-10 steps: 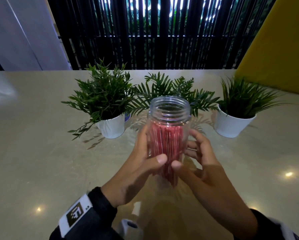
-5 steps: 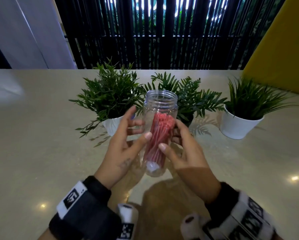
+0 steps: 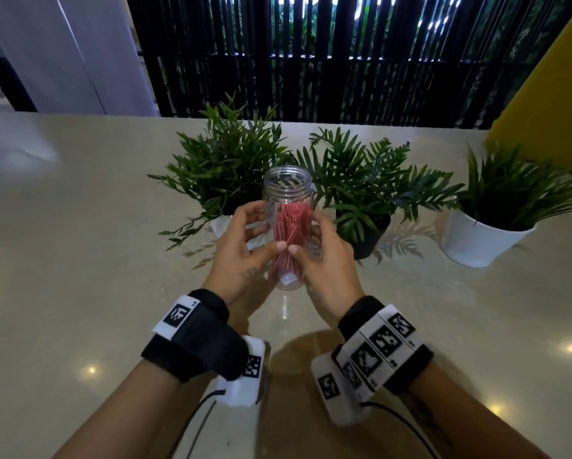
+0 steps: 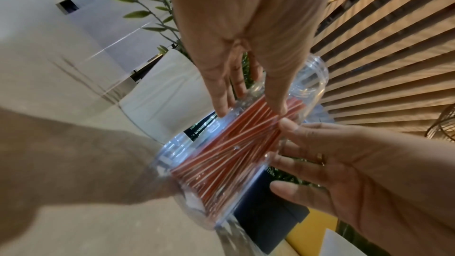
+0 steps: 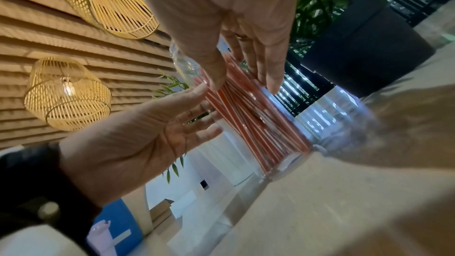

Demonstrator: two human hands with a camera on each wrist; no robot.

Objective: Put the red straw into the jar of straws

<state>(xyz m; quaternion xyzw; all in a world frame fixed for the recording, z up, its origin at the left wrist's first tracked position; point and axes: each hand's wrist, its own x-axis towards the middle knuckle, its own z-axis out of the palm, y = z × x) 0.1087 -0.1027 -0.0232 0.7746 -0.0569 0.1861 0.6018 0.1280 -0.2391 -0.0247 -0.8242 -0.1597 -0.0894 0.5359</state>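
Note:
A clear plastic jar (image 3: 288,182) with no lid holds a bundle of red straws (image 3: 291,226) with thin white stripes. It stands nearly upright at the middle of the beige table (image 3: 79,260), its base down at the tabletop. My left hand (image 3: 265,229) grips its left side, thumb in front and fingers behind. My right hand (image 3: 306,236) grips the right side the same way, and the two thumb tips almost meet. The left wrist view shows the jar (image 4: 187,155) between my left hand (image 4: 248,104) and my right hand (image 4: 344,153). No loose straw shows outside the jar (image 5: 320,120).
Three potted plants stand just behind the jar: a white pot (image 3: 220,225) at the left, a dark pot (image 3: 367,238) in the middle and a white pot (image 3: 483,241) at the right. A yellow wall (image 3: 549,94) rises at the far right. Black slats close off the back.
The jar has gone down and away from my face to the tabletop, near the plants. Both hands have stayed on it the whole time.

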